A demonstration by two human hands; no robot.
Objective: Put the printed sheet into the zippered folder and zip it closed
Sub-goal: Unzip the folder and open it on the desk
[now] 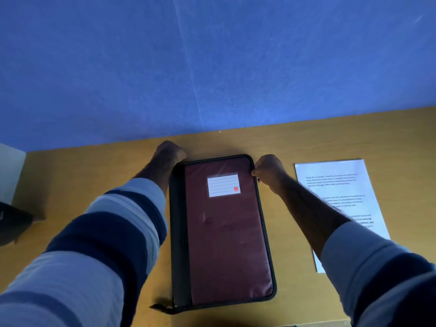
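Starting point: gripping the far corners of a closed maroon folder on a wooden desk, both arms stretched out from striped sleeves.
Left hand: curled into a loose fist at the far left corner by the black spine; fingers tucked out of sight, so impossible to tell whether pinching anything or only steadying.
Right hand: fingertips pressed together at the far right edge, seemingly pinching the zipper track or its slider, too small to make out which.
Folder: lying flat, label card facing up, cover down all round; dark tab trailing off the near left corner, probably a zipper pull or strap.
Printed sheet: flat on the desk to the right of the folder, near but apart from it, partly hidden under the right forearm, untouched.
Done so far: nothing visible beyond both hands placed on the folder.
Left to do: by the look of it, unzipping and opening the cover, sliding the sheet inside, closing up and running the zipper round.
Backdrop: blue wall behind the desk.
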